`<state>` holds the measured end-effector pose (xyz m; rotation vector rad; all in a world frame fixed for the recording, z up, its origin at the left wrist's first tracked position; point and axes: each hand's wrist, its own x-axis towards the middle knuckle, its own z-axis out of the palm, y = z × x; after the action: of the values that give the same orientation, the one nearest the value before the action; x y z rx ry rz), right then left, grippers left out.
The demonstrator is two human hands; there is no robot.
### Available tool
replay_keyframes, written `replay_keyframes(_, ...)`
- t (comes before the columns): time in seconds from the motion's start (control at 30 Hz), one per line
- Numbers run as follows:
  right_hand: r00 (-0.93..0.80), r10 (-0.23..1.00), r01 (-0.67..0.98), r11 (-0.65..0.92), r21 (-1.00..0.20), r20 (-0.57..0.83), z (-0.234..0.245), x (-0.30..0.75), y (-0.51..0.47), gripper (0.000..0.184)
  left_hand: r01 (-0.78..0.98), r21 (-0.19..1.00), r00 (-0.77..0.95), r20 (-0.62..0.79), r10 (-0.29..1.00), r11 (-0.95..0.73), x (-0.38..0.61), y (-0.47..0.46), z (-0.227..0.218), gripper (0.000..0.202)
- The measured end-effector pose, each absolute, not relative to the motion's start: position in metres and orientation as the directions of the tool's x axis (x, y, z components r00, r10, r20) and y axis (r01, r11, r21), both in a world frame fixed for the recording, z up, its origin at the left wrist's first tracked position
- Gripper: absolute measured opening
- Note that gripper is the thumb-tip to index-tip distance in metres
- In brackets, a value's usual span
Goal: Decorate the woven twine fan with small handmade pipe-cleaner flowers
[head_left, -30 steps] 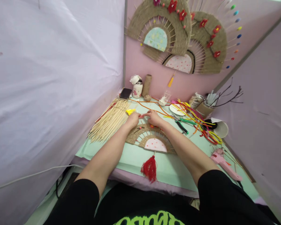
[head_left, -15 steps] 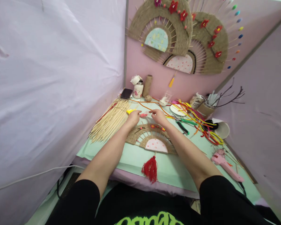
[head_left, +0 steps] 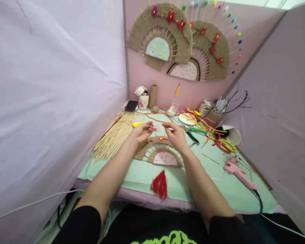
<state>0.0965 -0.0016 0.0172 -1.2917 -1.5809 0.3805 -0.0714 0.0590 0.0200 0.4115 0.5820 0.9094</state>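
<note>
My left hand (head_left: 141,132) and my right hand (head_left: 177,135) hover side by side above a half-round woven twine fan (head_left: 145,151) that lies on the mint green table mat (head_left: 193,184). Both hands are turned inward with thumb and fingers pinched together. What they pinch is too small to make out. A small pink piece (head_left: 155,128) shows in the gap between them. The fan has a pink paper centre (head_left: 165,158), small red flowers along its top and a red tassel (head_left: 159,184) that hangs over the table's front edge.
A bundle of wooden skewers (head_left: 114,136) lies left of the fan. Green-handled pliers (head_left: 193,136), a heap of coloured pipe cleaners (head_left: 215,133) and a pink glue gun (head_left: 237,171) lie to the right. A phone (head_left: 131,105), jar (head_left: 143,100) and twine spool (head_left: 154,95) stand at the back. Finished fans (head_left: 162,34) hang on the wall.
Both hands have lifted off the fan's top edge and moved apart, turning palms inward. The view has shifted a little to the right and down.
</note>
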Motion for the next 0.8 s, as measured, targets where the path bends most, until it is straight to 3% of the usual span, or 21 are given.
replay_keyframes(0.13, 0.194, 0.836, 0.491, 0.37, -0.789, 0.513, 0.006, 0.094, -0.02, 0.025, -0.659, 0.485, 0.503, -0.284, 0.817, 0.574, -0.06, 0.044, 0.032, 0.019)
replay_keyframes(0.27, 0.199, 0.785, 0.502, 0.432, -0.75, 0.586, -0.006, 0.097, -0.023, 0.025, -0.669, 0.452, 0.522, -0.278, 0.806, 0.59, -0.049, 0.034, 0.026, 0.025)
replay_keyframes(0.37, 0.194, 0.762, 0.511, 0.46, -0.727, 0.618, -0.011, 0.099, -0.022, 0.024, -0.669, 0.47, 0.514, -0.268, 0.815, 0.576, -0.045, 0.033, 0.015, 0.03)
replay_keyframes(0.53, 0.159, 0.766, 0.542, 0.459, -0.704, 0.622, -0.014, 0.097, -0.023, 0.023, -0.654, 0.533, 0.501, -0.226, 0.836, 0.536, -0.047, 0.035, 0.005, 0.02)
replay_keyframes(0.67, 0.118, 0.718, 0.546, 0.53, -0.649, 0.686, -0.015, 0.093, -0.025, 0.023, -0.715, 0.512, 0.433, -0.212, 0.876, 0.477, -0.048, 0.035, 0.004, 0.021)
replay_keyframes(0.8, 0.087, 0.689, 0.567, 0.559, -0.604, 0.72, -0.015, 0.09, -0.027, 0.024, -0.76, 0.472, 0.396, -0.21, 0.894, 0.447, -0.046, 0.034, 0.004, 0.04)
